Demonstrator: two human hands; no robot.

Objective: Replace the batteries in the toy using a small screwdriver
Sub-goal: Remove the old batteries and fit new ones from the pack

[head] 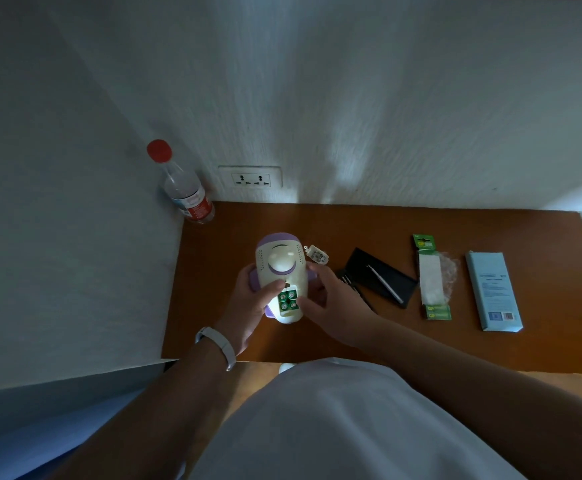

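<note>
Item, partly obscured: a cream-and-purple rounded plastic toy [280, 271], which we found held above the near left part of the brown wooden tabletop [490, 348]. Both hands hid its flanks, and its lower end blurred in the glare. In the dim light we could not read any print on the goods.

Open compartment on the toy's facing side: four green-ended round batteries [288, 300], packed two by two.

Just right of the toy's top: a small translucent plastic cover [315, 254] lying on the table, detail too fine for us to make out.

Further right, in order:
- a flat black case [381, 275] with a slender silver screwdriver [386, 284] lying on it; the right hand cut off the dark tools beside it
- a green-and-white card battery pack [431, 278] with crumpled clear film
- a pale blue oblong carton [493, 291]

Back corner: a clear plastic bottle with a red cap [185, 188], beside a white double wall socket [250, 177].

Left hand [251, 303], a white band [218, 344] on its wrist: we noted the fingers wrapped round the toy's left side and the thumb laid across its front above the batteries.

Right hand [331, 299]: fingers curled against the toy's right side, thumb resting beside the compartment. We could not tell whether the thumb touched a battery.
</note>
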